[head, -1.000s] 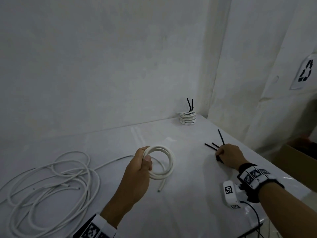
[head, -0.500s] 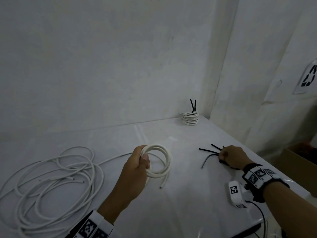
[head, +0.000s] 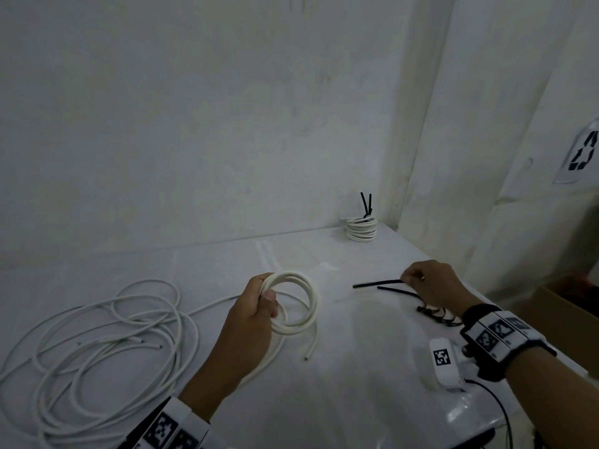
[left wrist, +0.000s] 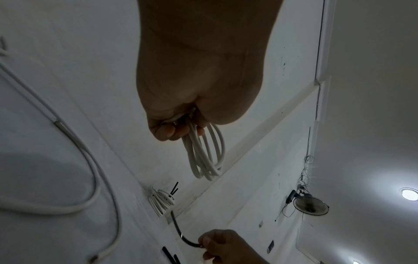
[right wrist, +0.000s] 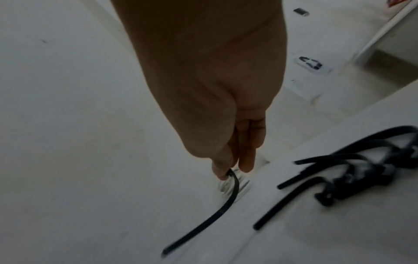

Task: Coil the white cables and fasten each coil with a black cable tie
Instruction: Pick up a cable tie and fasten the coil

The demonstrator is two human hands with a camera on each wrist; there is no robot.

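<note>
The left hand [head: 256, 306] is closed around one side of a fresh coil [head: 296, 306] of white cable, holding it just above the table [head: 372, 345]; the coil's free end [head: 309, 351] hangs down to the surface. The coil carries no tie yet.

The right hand [head: 431, 286], to the right of the coil, pinches one black cable tie [head: 377, 283] by its end between thumb and fingertips, the strap pointing toward the coil. The spare ties [head: 434, 314] lie in a small heap beneath that wrist.

Behind the coil, in the far corner, sits a finished stack [head: 361, 230] of tied coils; it appears to hold two, though the count is unclear at this range.

To the left of the coil, loose cables [head: 97, 335] remain uncoiled. Judged progress: partway, with this coil awaiting fastening.
</note>
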